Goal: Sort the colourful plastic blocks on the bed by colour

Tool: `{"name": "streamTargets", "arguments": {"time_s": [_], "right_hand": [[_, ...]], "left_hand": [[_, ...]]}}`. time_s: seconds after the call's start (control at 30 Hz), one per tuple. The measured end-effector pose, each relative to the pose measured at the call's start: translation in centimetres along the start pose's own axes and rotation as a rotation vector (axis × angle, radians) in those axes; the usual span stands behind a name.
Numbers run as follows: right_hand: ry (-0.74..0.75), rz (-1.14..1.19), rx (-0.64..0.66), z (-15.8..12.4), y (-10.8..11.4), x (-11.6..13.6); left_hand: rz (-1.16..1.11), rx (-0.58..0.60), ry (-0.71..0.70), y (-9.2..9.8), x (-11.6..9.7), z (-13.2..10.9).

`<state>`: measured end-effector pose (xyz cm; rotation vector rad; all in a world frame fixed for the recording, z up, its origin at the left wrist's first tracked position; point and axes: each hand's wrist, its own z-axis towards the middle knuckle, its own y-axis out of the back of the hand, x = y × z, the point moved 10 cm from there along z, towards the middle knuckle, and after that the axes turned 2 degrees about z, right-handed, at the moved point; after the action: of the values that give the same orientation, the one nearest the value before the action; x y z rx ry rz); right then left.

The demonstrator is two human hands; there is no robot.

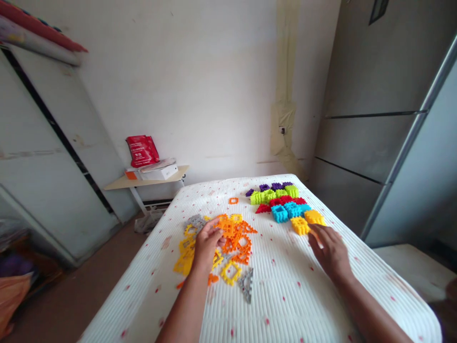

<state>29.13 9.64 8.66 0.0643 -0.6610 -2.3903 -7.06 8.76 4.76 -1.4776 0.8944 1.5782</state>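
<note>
My left hand is closed, its thumb and fingers pinching an orange lattice building tile above a loose heap. Around it lie more orange tiles, yellow tiles, a yellow square frame, grey pieces and a grey triangle. Over on the right, my right hand reaches to the yellow tile stacks, fingers stretched and apart. Its fingertips are beside the nearer stack; whether they touch it I cannot tell.
Behind the yellow stacks stand rows of blue tiles, red tiles, green tiles and purple tiles. A lone orange frame lies mid-table on the ribbed white cover. A grey fridge stands at right.
</note>
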Motion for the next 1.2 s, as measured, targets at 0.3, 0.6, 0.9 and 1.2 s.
{"name": "streamTargets", "arguments": {"time_s": [0.3,0.6,0.9,1.2], "right_hand": [[-0.078,0.459,0.260,-0.4,-4.4,8.1],[-0.150,0.566,0.496,-1.4,-6.6,10.2],[-0.237,0.583,0.445,-1.4,-6.8,9.9],[-0.266,0.363,0.179,-0.1,-3.6,5.3]], "left_hand": [[-0.161,0.187,0.091,-8.5,3.6,-4.6],[0.037,0.193,-0.091,-8.8,3.3,-5.4],[-0.036,0.316,-0.024,-10.1,3.9,-5.5],[0.075,0.275,-0.057,-9.5,3.1,-5.6]]}}
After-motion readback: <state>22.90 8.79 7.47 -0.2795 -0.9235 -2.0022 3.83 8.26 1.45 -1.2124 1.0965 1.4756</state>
